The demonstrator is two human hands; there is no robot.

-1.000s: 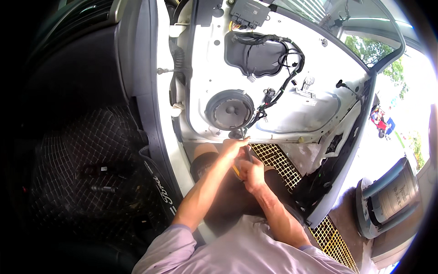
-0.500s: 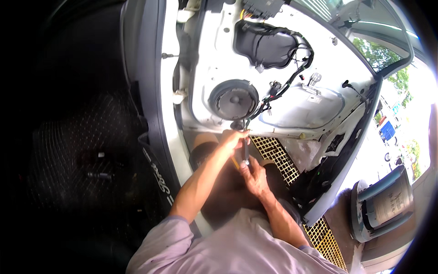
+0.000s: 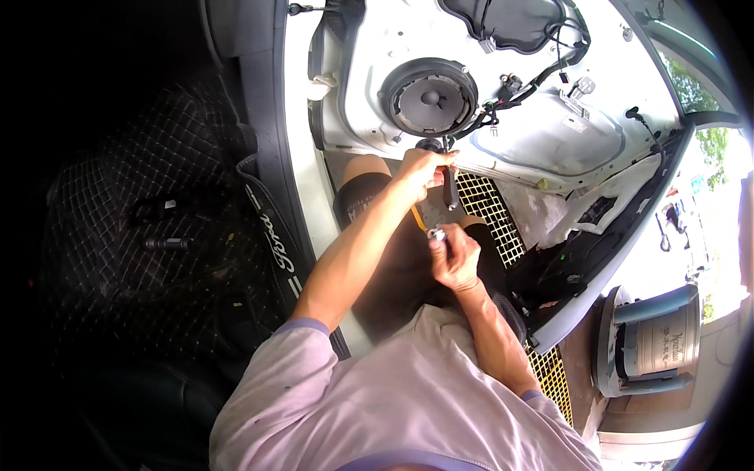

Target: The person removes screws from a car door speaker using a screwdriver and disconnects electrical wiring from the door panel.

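My left hand (image 3: 422,173) is closed just below a round door speaker (image 3: 430,98), its fingers pinching a slim tool with a dark handle (image 3: 450,191) that points down toward me. The tool's upper end, by a small dark round part (image 3: 430,145) under the speaker, is partly hidden by my fingers. Nearer my body, my right hand (image 3: 457,259) is closed around an object with a shiny, rounded metal end (image 3: 437,234); the rest of it is inside my fist. That metal end sits a little apart from the dark handle. A thin yellow strip (image 3: 419,218) shows between my hands.
The bare white door panel (image 3: 534,141) carries a black wiring harness (image 3: 542,78). A yellow grating (image 3: 491,208) lies below it. The car's sill and dark quilted floor mat (image 3: 157,204) are left, a flashlight-like cylinder (image 3: 167,243) on the mat. A grey-blue stool (image 3: 652,337) stands right.
The view has tipped down toward my body. My right hand, earlier up against the lower end of the dark handle, has drawn back from it. My left hand keeps its grip under the speaker.
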